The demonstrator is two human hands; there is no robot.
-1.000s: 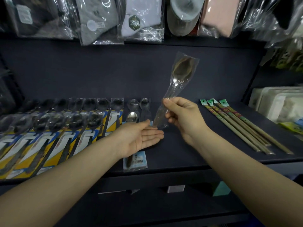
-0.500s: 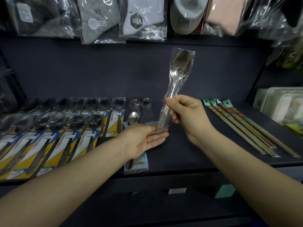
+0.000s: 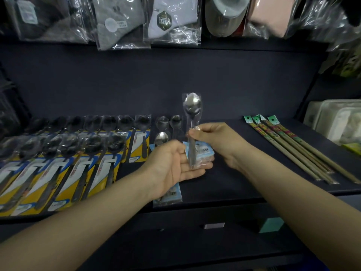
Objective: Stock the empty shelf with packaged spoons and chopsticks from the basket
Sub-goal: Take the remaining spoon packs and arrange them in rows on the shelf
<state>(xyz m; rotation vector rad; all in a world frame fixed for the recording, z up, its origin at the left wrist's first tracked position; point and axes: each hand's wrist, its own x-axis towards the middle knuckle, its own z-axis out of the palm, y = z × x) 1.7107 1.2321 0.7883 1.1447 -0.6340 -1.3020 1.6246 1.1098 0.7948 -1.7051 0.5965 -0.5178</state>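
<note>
Clear plastic is wrapping the packaged spoon (image 3: 192, 122) that the right hand (image 3: 213, 142) is pinching partway along the handle, thumb and curled fingers closing round the wrapper, so that the spoon is standing nearly upright with its shiny bowl at the top, above the dark shelf (image 3: 230, 180). Its lower end, where a pale blue label with a barcode is showing, is resting against the fingers of the left hand (image 3: 175, 167), which is lying palm up with its fingers straight and relaxed beneath the package. Under the left hand, another wrapped spoon (image 3: 166, 192) is lying flat on the shelf, its blue label end reaching the front edge, and two more clear-wrapped spoons (image 3: 170, 124) are lying just behind it with their bowls toward the back. To the left, two overlapping rows of carded spoons (image 3: 82, 153) on yellow, blue and white backing cards are filling that side of the shelf. To the right, well apart from the hands, packaged chopsticks (image 3: 293, 151) with green header tags are lying side by side at a slant. Bagged socks (image 3: 170, 18) and other goods are hanging above, and pale trays (image 3: 340, 122) are sitting at the far right.
</note>
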